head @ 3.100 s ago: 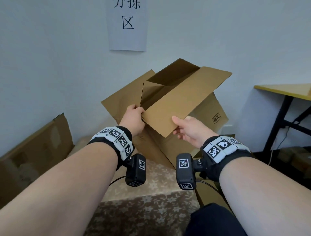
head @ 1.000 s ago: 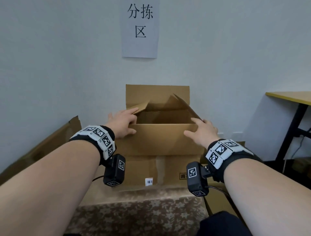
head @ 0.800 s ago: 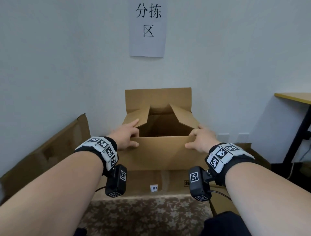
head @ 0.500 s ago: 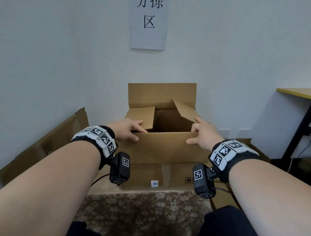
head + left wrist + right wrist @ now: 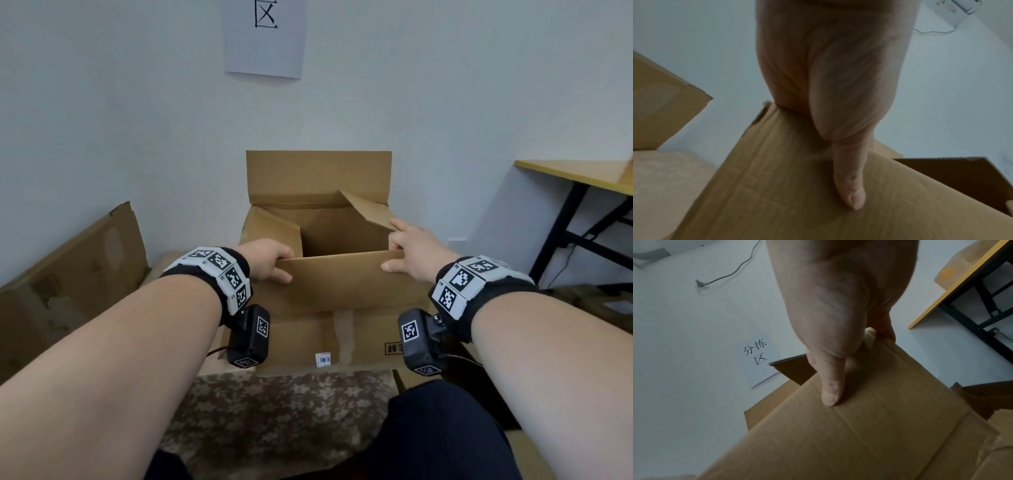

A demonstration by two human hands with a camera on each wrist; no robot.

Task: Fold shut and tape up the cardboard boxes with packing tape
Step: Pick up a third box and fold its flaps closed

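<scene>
Folding: tuck side flaps (image 5: 274, 226) inside the box (image 5: 329, 329) first.
Grip: left hand (image 5: 265, 258), right hand (image 5: 416, 250) both pinching near flap (image 5: 335, 277).

Brown cardboard box (image 5: 342, 287), floral brown cloth (image 5: 274, 411), yellow tabletop (image 5: 579, 173)

Bare forearms end in black wristbands (image 5: 479, 294) wrapped with white square-patterned marker tiles (image 5: 222, 270). Under each wrist hangs a small black camera block (image 5: 249, 337) bearing similar markers. Dark navy trousers (image 5: 435, 435) cover the legs.
</scene>
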